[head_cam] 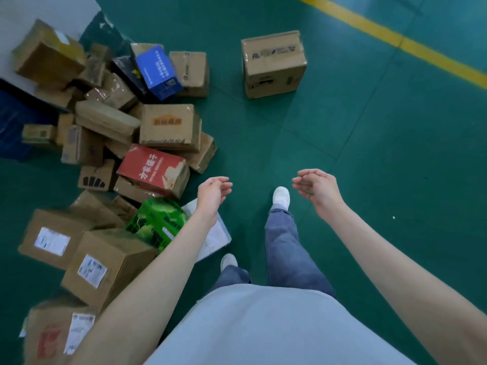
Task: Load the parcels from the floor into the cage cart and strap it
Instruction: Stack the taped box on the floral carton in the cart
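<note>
Both hands are being held out in front of the body, empty, above the green floor (369,154). The left hand (212,192) and the right hand (317,187) are being kept with fingers loosely curled and released, nothing being grasped; this posture is being judged as a readiness to pick up, the palms being turned roughly toward each other as if to take a box by two sides.

The parcels are being left in a loose pile (110,143) on the floor to the left, against a wall. A red box (154,169) and a green box (155,222) are lying at the near edge of the pile, just beside the left hand, with a white packet (216,238) partly hidden beneath the left forearm. Two labelled brown boxes (105,267) are lying nearer the body. One brown box (274,64) is standing alone, well apart from the pile, ahead and between the hands' line of reach; it is being judged the likeliest next target, since the step is being taken in its direction, though that cannot be told for certain.

The cage cart is not being shown, nor any strap. Much of the loading is being judged as not yet done, given how many parcels are lying on the floor
</note>
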